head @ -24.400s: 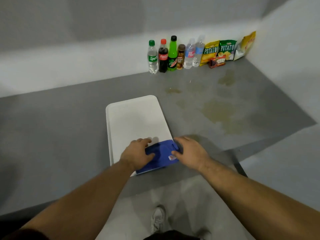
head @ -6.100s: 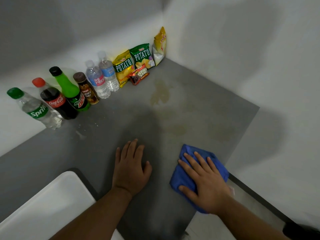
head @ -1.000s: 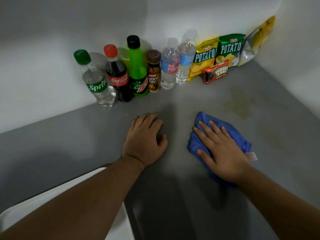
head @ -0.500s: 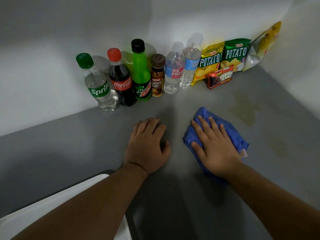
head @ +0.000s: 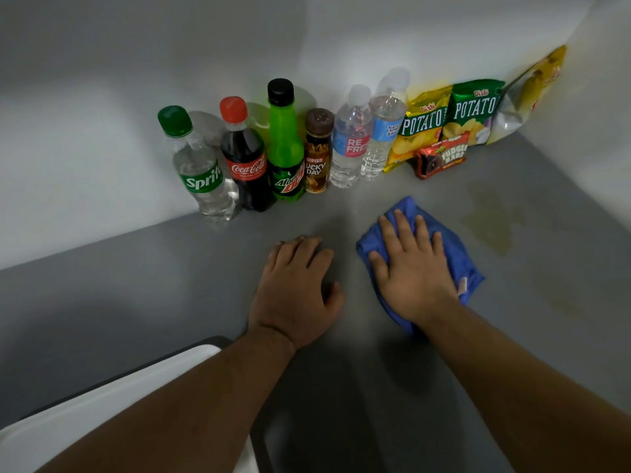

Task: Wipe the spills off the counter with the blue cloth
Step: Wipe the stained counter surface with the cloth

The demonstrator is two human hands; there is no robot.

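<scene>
While the right hand (head: pixel 413 268) lies flat on the blue cloth (head: pixel 459 252), fingers straight and slightly spread, it presses the cloth down on the grey counter (head: pixel 136 302) just right of frame centre. The cloth is bunched, showing beyond the fingertips and along the hand's right side.

The left hand (head: pixel 297 288) rests palm-down on the bare counter at frame centre, beside the cloth but apart from it. Its fingers are together and it holds nothing, so it appears to serve as a brace.

A yellowish spill (head: pixel 491 221) shows to the right of the cloth and slightly above it in the frame, near but not touching it. Its long axis runs roughly top to bottom. A fainter mark (head: pixel 563 303) may lie lower right; it is too dim to confirm.

Assessment: the right hand is the nearer to the spill, and the next stroke calls for a sweep rightward and a little up.

Risk: a row of bottles (head: pixel 283 145) and snack packets (head: pixel 444 124) stands along the wall in the upper part of the frame, near the spill's top end. A white tray (head: pixel 102 414) sits at lower left, well apart.
</scene>
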